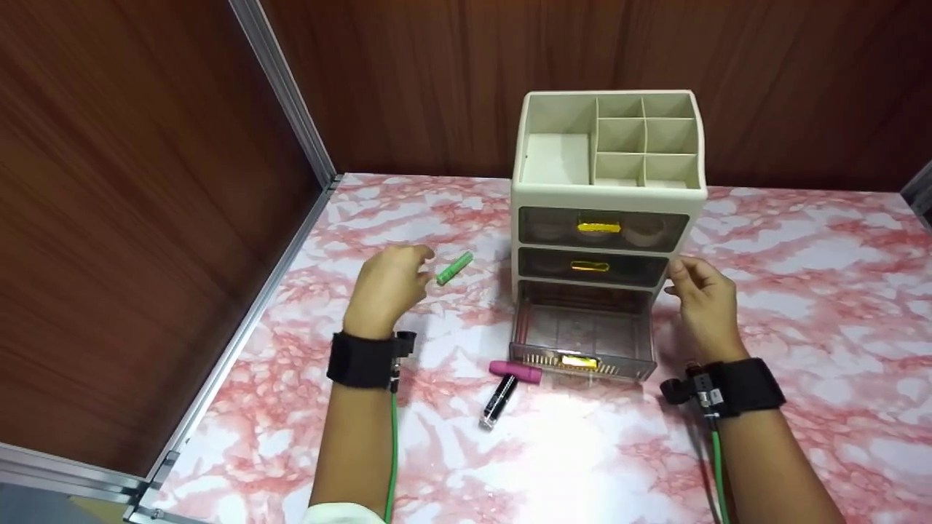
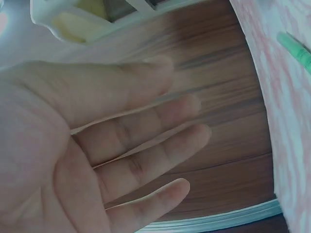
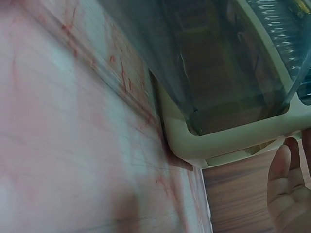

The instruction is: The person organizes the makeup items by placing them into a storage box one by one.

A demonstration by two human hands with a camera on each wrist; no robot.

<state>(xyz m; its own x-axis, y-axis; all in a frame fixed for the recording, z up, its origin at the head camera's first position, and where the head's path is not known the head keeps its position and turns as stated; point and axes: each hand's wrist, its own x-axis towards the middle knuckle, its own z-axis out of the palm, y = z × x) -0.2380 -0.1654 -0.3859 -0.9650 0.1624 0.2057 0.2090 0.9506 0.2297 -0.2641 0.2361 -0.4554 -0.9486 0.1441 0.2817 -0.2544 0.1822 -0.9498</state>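
Note:
My left hand [image 1: 389, 284] hovers just left of a slim green tube [image 1: 455, 268] on the table. Its fingers are extended and hold nothing, as the palm [image 2: 53, 145] in the left wrist view shows. At the right side of a cream drawer organizer [image 1: 609, 193] is my right hand [image 1: 706, 295], its fingertips at or very near the side wall; contact is hard to tell. In the right wrist view, loosely bent fingers [image 3: 286, 179] appear beside the frame. The organizer's clear bottom drawer [image 1: 582, 327] is pulled out, with no items visible in it.
A pink tube [image 1: 515, 372] lies against the drawer's front left corner, and a black tube with a clear end [image 1: 499, 400] lies before it. The upper two drawers are closed; round items show behind the top one. Wood panels [image 1: 422, 87] stand behind and at left.

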